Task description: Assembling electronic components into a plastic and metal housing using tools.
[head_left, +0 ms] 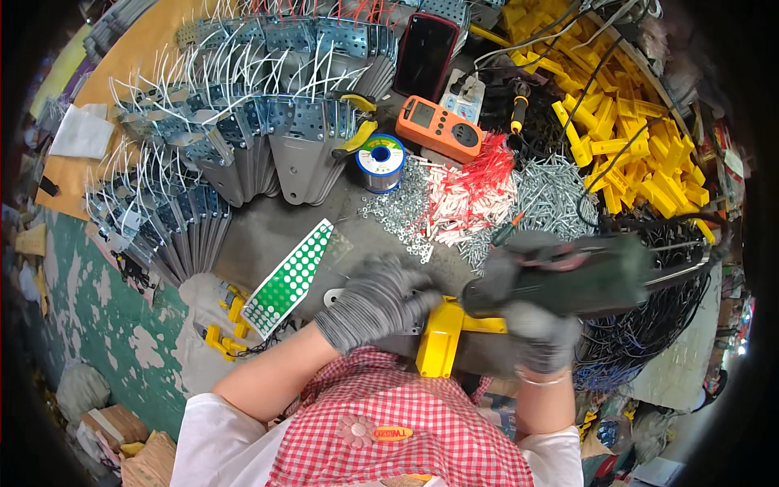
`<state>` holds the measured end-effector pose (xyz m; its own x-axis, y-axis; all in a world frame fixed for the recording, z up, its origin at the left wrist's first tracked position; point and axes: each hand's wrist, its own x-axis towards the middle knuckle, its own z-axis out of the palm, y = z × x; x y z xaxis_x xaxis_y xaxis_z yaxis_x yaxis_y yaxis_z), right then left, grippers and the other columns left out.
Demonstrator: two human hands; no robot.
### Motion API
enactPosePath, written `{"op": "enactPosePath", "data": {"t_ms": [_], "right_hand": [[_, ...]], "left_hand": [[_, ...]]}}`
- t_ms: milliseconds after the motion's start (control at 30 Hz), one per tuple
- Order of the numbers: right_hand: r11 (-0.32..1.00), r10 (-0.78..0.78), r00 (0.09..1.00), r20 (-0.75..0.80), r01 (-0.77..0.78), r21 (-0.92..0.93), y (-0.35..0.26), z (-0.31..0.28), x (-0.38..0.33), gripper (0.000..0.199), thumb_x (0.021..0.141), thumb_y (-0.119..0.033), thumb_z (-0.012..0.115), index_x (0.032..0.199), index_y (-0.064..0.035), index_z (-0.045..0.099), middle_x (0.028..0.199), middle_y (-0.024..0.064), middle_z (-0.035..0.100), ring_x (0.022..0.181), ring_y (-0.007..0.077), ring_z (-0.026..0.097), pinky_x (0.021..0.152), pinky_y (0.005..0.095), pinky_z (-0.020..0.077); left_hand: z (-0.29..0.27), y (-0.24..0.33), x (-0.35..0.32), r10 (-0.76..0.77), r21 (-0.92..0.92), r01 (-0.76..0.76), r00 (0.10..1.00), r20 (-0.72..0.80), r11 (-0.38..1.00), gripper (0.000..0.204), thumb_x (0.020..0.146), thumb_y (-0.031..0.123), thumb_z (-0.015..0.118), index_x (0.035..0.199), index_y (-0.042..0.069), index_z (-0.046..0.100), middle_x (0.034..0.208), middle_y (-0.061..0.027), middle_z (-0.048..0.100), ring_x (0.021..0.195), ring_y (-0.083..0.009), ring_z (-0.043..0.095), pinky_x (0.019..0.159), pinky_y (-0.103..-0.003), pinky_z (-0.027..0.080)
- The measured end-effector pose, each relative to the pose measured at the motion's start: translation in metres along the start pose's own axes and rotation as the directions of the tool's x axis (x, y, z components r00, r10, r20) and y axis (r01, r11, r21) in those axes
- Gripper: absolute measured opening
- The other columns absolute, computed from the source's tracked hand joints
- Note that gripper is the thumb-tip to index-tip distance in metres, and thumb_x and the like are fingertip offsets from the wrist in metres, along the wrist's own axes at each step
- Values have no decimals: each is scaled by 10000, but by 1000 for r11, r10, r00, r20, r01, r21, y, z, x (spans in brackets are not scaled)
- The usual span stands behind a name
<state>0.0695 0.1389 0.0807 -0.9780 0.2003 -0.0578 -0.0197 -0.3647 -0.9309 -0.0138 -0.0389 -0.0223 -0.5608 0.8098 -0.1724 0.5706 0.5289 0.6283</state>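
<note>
Yellow moulded-plastic handle piece (441,339): we find it at the near edge of the grey bench (260,227), between the two gloved hands, just ahead of the red-and-white checked cloth apron (381,414). Left hand (377,300), in a grey striped knit glove: fingers bent, tips at the piece's upper left; blurred, so we can't tell if it grips. We'd guess it steadies things. A rounded grey metal plate end (333,297) pokes out left of it. Right hand (544,331), same glove, blurred: wrapped around the grip of a dark green-and-black power tool (560,276), held up over the bench, probably to keep it near the work.

Axis: we read the piece's thick block as running near-far, lower end towards the apron, leaning slightly left; a thinner yellow arm goes off right, below the tool. Tool's body lies roughly left-right, left end near the piece; blur hides the tip.

Placement, our judgement: loose silver screws (556,195) and small silver nuts (393,215) sit just beyond the hands for quick picking; fanned grey metal plates with white wires (304,150) stand left, the yellow plastic parts heap (641,154) far right, apparently as stock.
</note>
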Motion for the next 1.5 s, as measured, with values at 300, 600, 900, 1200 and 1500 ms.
{"op": "enactPosePath", "data": {"t_ms": [300, 600, 900, 1200, 1500], "right_hand": [[796, -2, 882, -471, 287, 533, 23, -118, -22, 193, 819, -209, 689, 982, -128, 623, 772, 17, 532, 775, 203, 558, 852, 457, 513], [722, 73, 901, -427, 248, 646, 51, -104, -30, 148, 820, -244, 665, 874, -131, 587, 771, 20, 537, 773, 208, 558, 862, 451, 500], [720, 27, 880, -474, 312, 620, 60, -110, -27, 154, 828, -232, 667, 936, -134, 618, 762, 14, 542, 768, 192, 559, 857, 439, 501], [712, -27, 906, -423, 315, 628, 62, -112, -28, 181, 837, -208, 653, 1004, -139, 649, 764, 12, 560, 763, 190, 559, 867, 431, 494], [713, -72, 918, -390, 321, 624, 65, -108, -27, 205, 851, -235, 652, 1038, -150, 651, 780, 0, 557, 778, 177, 555, 882, 413, 488]], "left_hand": [[-12, -11, 49, -129, 457, 229, 962, -240, 860, 358, 809, 237, 689, 1101, 39, 627, 1144, -185, 648, 1174, -379, 590, 980, -474, 489], [-7, -32, 24, 192, 385, -4, 872, -451, 923, 216, 762, 105, 726, 930, 33, 612, 953, -181, 639, 961, -384, 595, 893, -456, 502], [31, -17, -21, 213, -120, -340, 788, -577, 933, 286, 731, -43, 761, 949, 79, 622, 799, -47, 628, 687, -219, 593, 656, -346, 504], [25, -20, -19, 259, -157, -375, 835, -485, 914, 325, 685, 20, 813, 937, 93, 622, 783, -46, 581, 679, -211, 547, 637, -339, 462], [26, -23, -18, 203, -257, -348, 865, -459, 902, 294, 713, 27, 822, 934, 90, 639, 819, -34, 587, 667, -165, 532, 630, -313, 461]]}}
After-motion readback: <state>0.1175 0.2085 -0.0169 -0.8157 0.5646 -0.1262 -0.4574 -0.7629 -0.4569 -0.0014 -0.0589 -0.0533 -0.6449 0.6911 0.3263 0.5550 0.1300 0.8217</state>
